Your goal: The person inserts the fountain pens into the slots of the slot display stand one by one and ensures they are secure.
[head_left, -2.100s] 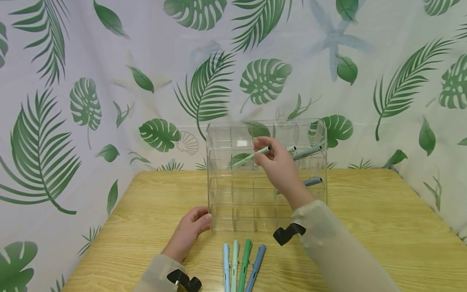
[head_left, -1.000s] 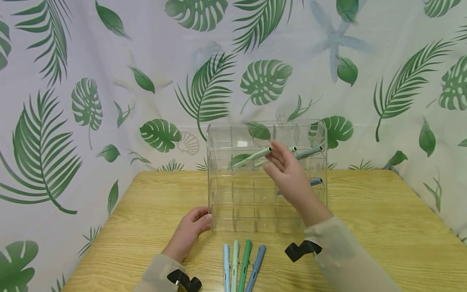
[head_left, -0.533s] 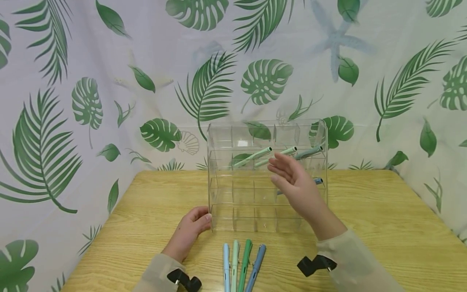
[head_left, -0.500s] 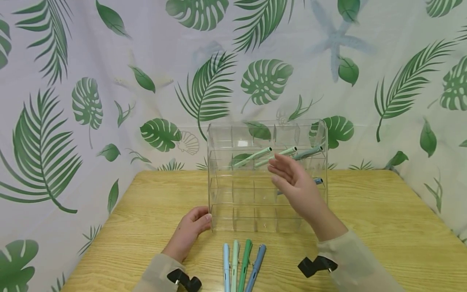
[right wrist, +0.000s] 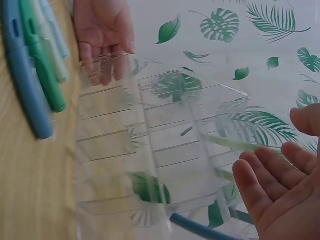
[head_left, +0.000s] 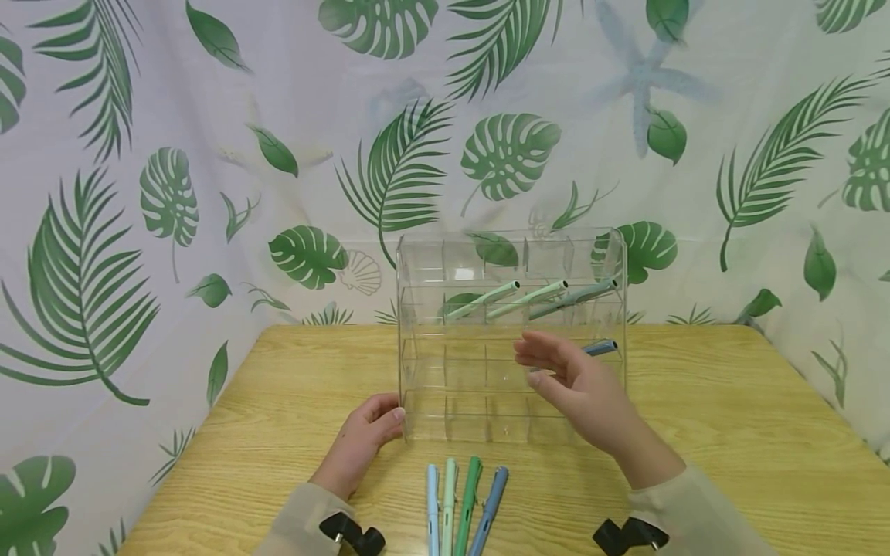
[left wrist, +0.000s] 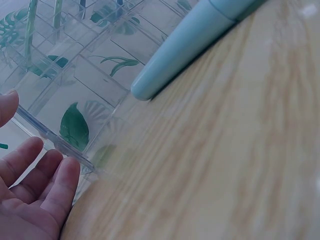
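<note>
A clear acrylic rack (head_left: 465, 390) with small compartments stands upright on the table. My left hand (head_left: 365, 436) holds its lower left edge; in the left wrist view, the rack's side panel (left wrist: 50, 136) runs between thumb and fingers. My right hand (head_left: 580, 390) is in front of the rack's right half, fingers slightly bent, holding nothing. Leaning in an upper row are two light green pens (head_left: 483, 300) and a teal pen (head_left: 573, 299). A blue pen (head_left: 599, 347) sits lower, partly hidden by the right hand.
Before the rack, a light blue pen (head_left: 433, 502), a pale green pen (head_left: 449, 502), a green pen (head_left: 468, 502) and a slate blue pen (head_left: 490, 506) lie side by side on the wooden table (head_left: 264, 432). A leaf-printed cloth (head_left: 278, 100) hangs behind.
My right hand has let go of the leftmost light green pen, which stays in the rack, and has drawn back down and right. The left hand has stayed at the rack's edge.
</note>
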### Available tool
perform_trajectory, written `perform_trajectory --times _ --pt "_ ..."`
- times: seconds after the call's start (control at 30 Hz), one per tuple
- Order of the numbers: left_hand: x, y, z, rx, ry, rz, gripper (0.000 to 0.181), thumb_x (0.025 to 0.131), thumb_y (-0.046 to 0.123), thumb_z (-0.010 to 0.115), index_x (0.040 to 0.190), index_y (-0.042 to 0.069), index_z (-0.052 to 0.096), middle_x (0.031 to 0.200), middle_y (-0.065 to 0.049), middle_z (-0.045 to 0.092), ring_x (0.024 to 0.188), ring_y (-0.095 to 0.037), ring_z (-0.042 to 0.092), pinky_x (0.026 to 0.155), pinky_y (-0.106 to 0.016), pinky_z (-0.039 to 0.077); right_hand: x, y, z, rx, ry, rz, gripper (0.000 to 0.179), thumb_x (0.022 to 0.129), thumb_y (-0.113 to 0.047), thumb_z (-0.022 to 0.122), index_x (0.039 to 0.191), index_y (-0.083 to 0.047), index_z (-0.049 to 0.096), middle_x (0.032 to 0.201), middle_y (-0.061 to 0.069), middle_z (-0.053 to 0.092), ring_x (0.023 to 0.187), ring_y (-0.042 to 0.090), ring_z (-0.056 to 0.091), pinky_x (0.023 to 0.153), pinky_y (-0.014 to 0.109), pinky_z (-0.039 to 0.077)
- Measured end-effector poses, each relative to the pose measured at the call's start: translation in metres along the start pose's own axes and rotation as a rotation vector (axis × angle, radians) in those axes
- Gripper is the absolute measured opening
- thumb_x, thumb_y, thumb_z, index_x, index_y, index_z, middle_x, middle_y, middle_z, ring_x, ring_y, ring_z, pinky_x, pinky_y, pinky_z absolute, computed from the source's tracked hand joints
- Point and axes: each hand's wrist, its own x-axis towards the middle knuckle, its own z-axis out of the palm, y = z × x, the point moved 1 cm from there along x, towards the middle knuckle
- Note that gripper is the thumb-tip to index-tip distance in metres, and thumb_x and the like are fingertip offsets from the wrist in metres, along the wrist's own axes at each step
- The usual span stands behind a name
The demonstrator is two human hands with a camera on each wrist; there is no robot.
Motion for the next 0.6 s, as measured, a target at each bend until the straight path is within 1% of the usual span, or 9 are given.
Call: perform_trajectory --times 0.13,0.23,0.37,0.47,0.6 --pt "0.0 -0.001 0.0 0.007 0.0 0.0 0.057 0.102 0.036 0.063 0.143 -0.002 0.051 0.142 -0.02 0.054 0.127 -0.032 0.055 0.103 -0.04 0.051 -0.01 0.007 0.003 -0.016 -0.035 0.002 0.05 0.103 -0.018 0.063 0.149 -0.012 0.047 0.141 0.004 0.059 0.125 0.019 0.059 0.097 0.023 0.051" --pt "0.0 -0.001 0.001 0.009 0.0 -0.005 0.055 0.102 0.035 0.062 0.143 -0.001 0.051 0.142 -0.019 0.054 0.127 -0.032 0.055 0.103 -0.041 0.051 -0.015 0.012 0.005 -0.006 -0.066 0.005 0.05 0.102 -0.017 0.064 0.149 -0.011 0.047 0.14 0.005 0.06 0.123 0.021 0.06 0.095 0.026 0.054" --pt "0.0 0.0 0.001 0.01 -0.003 -0.006 0.056 0.103 0.035 0.062 0.144 -0.002 0.05 0.143 -0.02 0.053 0.127 -0.032 0.055 0.103 -0.041 0.05 -0.022 0.019 0.008 -0.008 -0.099 0.026 0.051 0.101 -0.019 0.065 0.149 -0.013 0.048 0.138 0.003 0.06 0.122 0.022 0.06 0.092 0.029 0.055" --pt "-0.001 0.0 0.001 0.008 -0.005 -0.004 0.057 0.102 0.036 0.063 0.144 -0.002 0.05 0.143 -0.019 0.053 0.128 -0.032 0.054 0.103 -0.041 0.05 -0.027 0.023 0.01 -0.004 -0.127 0.047 0.051 0.101 -0.02 0.066 0.148 -0.015 0.049 0.138 0.002 0.06 0.122 0.022 0.06 0.092 0.03 0.055" --pt "-0.001 0.0 0.001 0.01 -0.001 -0.003 0.056 0.102 0.035 0.063 0.143 -0.001 0.051 0.142 -0.019 0.053 0.127 -0.032 0.055 0.103 -0.041 0.05 -0.03 0.027 0.013 -0.028 -0.172 0.061 0.049 0.101 -0.023 0.066 0.147 -0.017 0.051 0.137 0.002 0.061 0.122 0.023 0.059 0.093 0.031 0.054"
